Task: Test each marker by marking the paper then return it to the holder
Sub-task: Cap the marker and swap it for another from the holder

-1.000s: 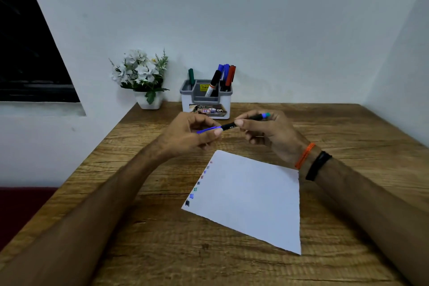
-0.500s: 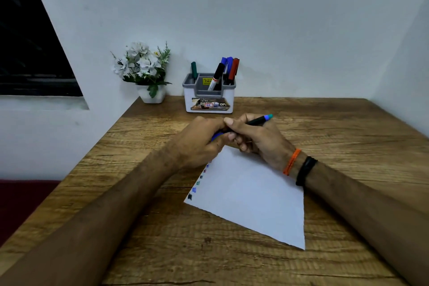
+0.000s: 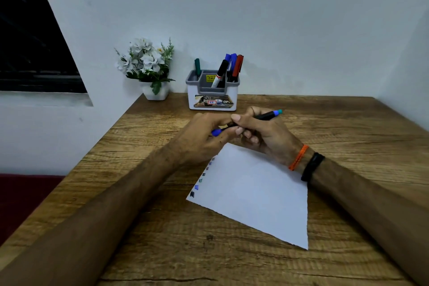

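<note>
My right hand (image 3: 262, 137) grips a black marker (image 3: 267, 115) with a blue and teal end, held slanted above the far corner of the white paper (image 3: 255, 190). My left hand (image 3: 204, 139) holds the marker's blue cap (image 3: 216, 132) at the marker's lower end; the join is hidden by my fingers. Several small colour marks (image 3: 201, 181) run along the paper's left edge. The white and grey holder (image 3: 212, 100) stands at the back of the table with green, black, blue and red markers (image 3: 232, 67) in it.
A white pot of white flowers (image 3: 148, 65) stands left of the holder at the table's back corner. Walls close the back and right sides. The wooden table (image 3: 348, 127) drops off on the left to a dark red floor.
Both hands have come together and lowered toward the paper. The blue cap, held apart a second ago, now sits against the marker's end inside my left fingers.
</note>
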`<control>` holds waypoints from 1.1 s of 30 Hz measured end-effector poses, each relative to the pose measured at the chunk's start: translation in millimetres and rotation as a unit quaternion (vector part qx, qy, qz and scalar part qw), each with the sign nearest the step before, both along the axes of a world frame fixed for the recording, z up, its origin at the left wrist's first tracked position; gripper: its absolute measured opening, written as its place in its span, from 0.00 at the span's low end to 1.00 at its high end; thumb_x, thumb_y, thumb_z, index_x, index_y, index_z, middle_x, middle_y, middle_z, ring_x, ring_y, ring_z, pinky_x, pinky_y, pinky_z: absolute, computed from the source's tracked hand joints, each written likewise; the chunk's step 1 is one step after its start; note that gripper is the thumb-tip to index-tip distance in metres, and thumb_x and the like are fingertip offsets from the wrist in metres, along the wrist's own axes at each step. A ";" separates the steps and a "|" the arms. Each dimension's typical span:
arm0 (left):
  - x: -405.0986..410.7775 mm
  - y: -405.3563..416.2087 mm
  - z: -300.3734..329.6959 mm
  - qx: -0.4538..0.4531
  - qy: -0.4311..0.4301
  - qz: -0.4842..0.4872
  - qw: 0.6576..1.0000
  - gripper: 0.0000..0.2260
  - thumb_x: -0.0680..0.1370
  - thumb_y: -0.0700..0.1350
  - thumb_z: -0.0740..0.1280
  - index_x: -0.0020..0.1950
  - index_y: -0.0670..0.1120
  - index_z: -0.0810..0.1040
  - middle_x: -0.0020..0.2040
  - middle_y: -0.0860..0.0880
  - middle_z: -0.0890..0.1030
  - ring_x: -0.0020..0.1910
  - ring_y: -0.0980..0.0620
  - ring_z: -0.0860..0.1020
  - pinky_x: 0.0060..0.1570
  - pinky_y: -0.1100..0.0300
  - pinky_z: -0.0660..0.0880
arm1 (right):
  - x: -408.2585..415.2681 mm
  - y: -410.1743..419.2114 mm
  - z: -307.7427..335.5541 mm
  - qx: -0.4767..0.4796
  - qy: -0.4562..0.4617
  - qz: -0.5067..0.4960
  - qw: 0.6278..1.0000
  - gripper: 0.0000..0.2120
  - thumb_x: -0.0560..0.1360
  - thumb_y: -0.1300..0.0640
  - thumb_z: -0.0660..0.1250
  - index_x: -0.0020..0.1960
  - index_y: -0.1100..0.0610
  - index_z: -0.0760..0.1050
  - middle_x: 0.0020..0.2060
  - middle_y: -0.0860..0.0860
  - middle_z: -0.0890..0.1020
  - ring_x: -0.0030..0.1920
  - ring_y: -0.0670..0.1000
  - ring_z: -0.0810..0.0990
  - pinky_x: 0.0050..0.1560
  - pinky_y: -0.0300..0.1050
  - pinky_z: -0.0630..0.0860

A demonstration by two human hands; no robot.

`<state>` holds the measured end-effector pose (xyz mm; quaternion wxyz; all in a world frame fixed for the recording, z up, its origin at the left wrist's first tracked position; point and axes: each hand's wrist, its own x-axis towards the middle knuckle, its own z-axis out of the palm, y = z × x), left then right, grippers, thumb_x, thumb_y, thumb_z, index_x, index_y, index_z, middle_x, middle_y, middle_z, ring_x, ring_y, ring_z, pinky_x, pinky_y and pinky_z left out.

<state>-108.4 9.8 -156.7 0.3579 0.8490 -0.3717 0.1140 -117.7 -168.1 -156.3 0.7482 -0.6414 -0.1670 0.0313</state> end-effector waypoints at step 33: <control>26.8 24.1 -10.9 0.155 0.078 0.209 0.962 0.18 0.66 0.66 0.71 0.50 0.57 0.79 0.57 0.53 0.79 0.55 0.53 0.75 0.54 0.54 0.74 | 0.2 6.3 -10.3 -0.230 -0.030 -0.041 0.972 0.08 0.74 0.68 0.69 0.38 0.60 0.82 0.31 0.56 0.84 0.27 0.47 0.80 0.28 0.38 0.77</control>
